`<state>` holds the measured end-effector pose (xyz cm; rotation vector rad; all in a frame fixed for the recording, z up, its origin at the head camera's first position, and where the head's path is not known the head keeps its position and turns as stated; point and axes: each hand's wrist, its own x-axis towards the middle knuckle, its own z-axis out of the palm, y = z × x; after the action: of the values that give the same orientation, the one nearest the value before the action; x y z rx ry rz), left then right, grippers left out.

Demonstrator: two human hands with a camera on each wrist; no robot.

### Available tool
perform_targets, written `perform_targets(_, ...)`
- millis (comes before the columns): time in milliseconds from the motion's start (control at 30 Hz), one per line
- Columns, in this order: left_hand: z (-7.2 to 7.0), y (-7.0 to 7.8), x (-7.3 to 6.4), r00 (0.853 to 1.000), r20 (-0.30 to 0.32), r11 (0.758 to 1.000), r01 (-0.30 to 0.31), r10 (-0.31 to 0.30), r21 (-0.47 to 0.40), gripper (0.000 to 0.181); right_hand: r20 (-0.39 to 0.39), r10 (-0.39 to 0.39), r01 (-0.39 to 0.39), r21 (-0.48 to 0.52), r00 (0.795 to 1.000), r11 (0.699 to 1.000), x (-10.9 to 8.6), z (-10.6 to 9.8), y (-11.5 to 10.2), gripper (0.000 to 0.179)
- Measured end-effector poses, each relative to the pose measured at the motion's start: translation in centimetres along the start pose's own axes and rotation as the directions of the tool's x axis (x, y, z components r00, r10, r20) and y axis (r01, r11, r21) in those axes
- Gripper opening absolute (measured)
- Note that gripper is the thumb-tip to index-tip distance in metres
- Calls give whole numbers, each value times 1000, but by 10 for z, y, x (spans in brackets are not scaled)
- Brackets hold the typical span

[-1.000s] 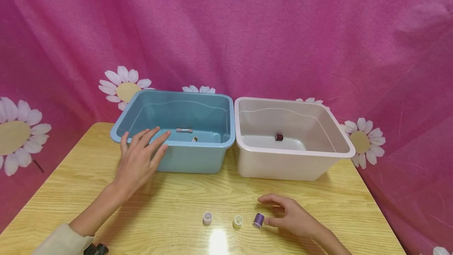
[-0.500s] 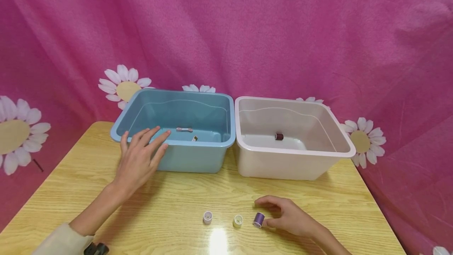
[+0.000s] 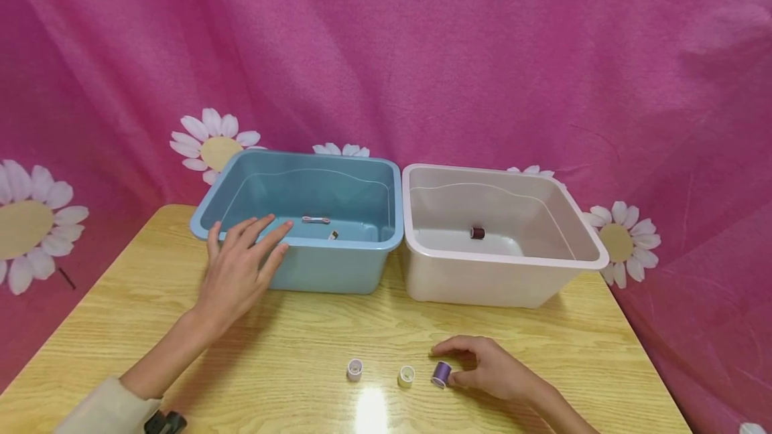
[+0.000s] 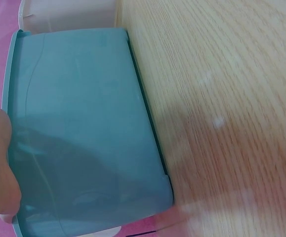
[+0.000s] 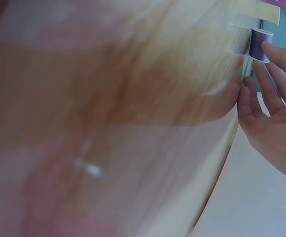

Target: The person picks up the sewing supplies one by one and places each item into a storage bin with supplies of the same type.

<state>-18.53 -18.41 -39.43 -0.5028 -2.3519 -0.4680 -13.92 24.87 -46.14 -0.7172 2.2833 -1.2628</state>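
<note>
Purple spool point(image 3: 441, 374) beside wide-parted right hand point(image 3: 493, 368), yellow spool point(image 3: 406, 378), pale spool point(image 3: 354, 372) nearby, spread left hand point(image 3: 236, 274) at blue bin point(image 3: 338, 269)

The thread spool point(image 3: 443, 372) is deep purple between white ends; another spool point(image 3: 407, 378) is pale yellow with a whitish rim, and a third spool point(image 3: 354, 372) is a faint lilac-white. A dark maroon-brown reel point(image 3: 477, 233) shows against the pale pinkish bin point(image 3: 476, 283). The blue bin point(image 3: 332, 270) leans toward teal, a thin lighter line curving across its inner wall. The tabletop point(image 3: 301, 333) is yellowish wood with streaky grain. Magenta cloth point(image 3: 392, 52) carries white-petalled daisies point(image 3: 220, 153) with cream-yellow centres; the sleeve point(image 3: 108, 410) is cream.
</note>
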Motion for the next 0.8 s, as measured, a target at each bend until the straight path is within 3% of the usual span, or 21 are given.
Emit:
perform_targets(167, 0, 0, 0, 1000, 3, 1000, 1, -1, 1, 40, 9, 9, -9, 9, 1000, 1000, 0, 0, -1, 33)
perform_targets(533, 0, 1, -1, 1000, -3, 1000, 0, 0, 0, 40, 56, -33, 26, 127, 998, 992, 0, 0, 3, 27)
perform_targets(800, 0, 1, 0, 1000, 2, 1000, 3, -3, 0, 40, 52, -41, 35, 101, 998, 994, 2, 0, 2, 24)
